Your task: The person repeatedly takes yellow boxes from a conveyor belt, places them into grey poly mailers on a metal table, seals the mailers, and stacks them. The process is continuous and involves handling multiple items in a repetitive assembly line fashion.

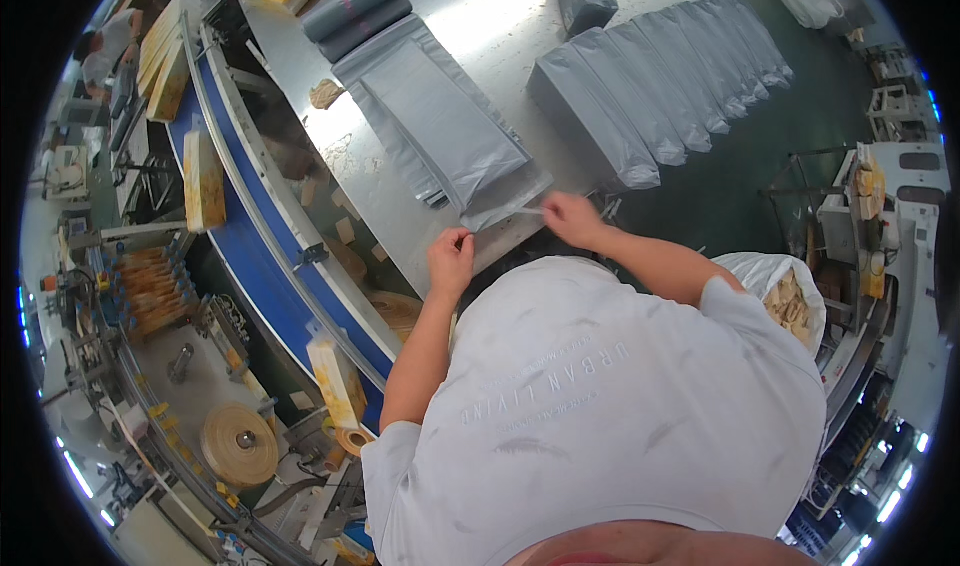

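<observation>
A grey plastic bag (pixel 440 131) lies flat on the metal table, on top of a small stack of similar bags. Its near end, a loose translucent-looking flap (pixel 507 198), reaches toward me at the table's front edge. My left hand (pixel 452 256) is closed in a pinch at the flap's left corner. On the right, my right hand (pixel 572 218) is also closed, its fingertips on a thin pale strip (pixel 526 211) that runs along the flap. What lies inside the fingers is mostly hidden.
Several filled grey packages (pixel 640 96) stand in a row at the right. Grey rolls (pixel 355 6) lie at the back left of the metal table (pixel 365 181). A blue conveyor (pixel 250 256) carrying yellow-white bundles (pixel 204 181) curves along the left. A white sack (pixel 815 301) stands at my right.
</observation>
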{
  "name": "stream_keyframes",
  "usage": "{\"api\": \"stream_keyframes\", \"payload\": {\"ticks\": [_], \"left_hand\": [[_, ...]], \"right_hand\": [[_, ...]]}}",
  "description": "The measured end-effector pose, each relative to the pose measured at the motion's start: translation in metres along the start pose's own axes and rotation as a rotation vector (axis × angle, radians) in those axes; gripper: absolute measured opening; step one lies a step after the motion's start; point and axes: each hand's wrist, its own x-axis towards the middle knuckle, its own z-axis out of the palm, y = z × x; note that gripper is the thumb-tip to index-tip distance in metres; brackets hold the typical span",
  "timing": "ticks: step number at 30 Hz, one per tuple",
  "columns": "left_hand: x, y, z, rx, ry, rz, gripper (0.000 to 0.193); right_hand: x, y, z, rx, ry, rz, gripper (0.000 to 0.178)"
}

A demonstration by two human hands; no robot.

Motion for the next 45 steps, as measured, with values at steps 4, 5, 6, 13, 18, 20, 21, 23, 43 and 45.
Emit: {"api": "stream_keyframes", "payload": {"ticks": [4, 5, 6, 13, 18, 20, 21, 23, 43, 45], "left_hand": [[-0.015, -0.013, -0.008, -0.021, -0.064, -0.204, 0.013], [-0.027, -0.008, -0.015, -0.069, -0.077, -0.302, 0.015], [-0.021, -0.010, -0.019, 0.116, -0.027, -0.154, 0.022], [0.042, 0.027, -0.056, 0.696, -0.131, 0.831, 0.040], [0.081, 0.021, -0.053, 0.872, -0.300, 1.110, 0.019], [0.081, 0.021, -0.063, 0.885, -0.351, 0.973, 0.022], [0.080, 0.021, -0.066, 0.886, -0.375, 0.891, 0.024], [0.085, 0.010, -0.076, 0.807, -0.338, 0.882, 0.021], [0.111, 0.028, 0.006, -0.365, 0.096, -0.195, 0.058], [0.087, 0.040, -0.001, -0.466, -0.015, -0.153, 0.059]], "right_hand": [[-0.105, 0.117, -0.079, -1.029, -1.016, 0.229, 0.034], [-0.149, 0.201, -0.099, -1.155, -1.080, 0.034, 0.045], [-0.136, 0.169, -0.087, -1.049, -1.104, 0.113, 0.045], [0.029, -0.064, -0.099, -0.669, -0.073, -0.774, 0.038], [0.124, -0.055, -0.070, -0.920, -0.220, -1.365, 0.034], [0.140, -0.052, -0.070, -1.074, -0.457, -1.346, 0.028], [0.144, -0.043, -0.067, -0.811, -0.427, -1.250, 0.022], [0.145, -0.027, -0.062, -0.296, -0.360, -1.031, 0.013], [0.162, -0.086, 0.026, 0.561, 0.135, 0.177, 0.062], [0.139, -0.092, 0.002, 0.672, 0.227, 0.042, 0.057]]}}
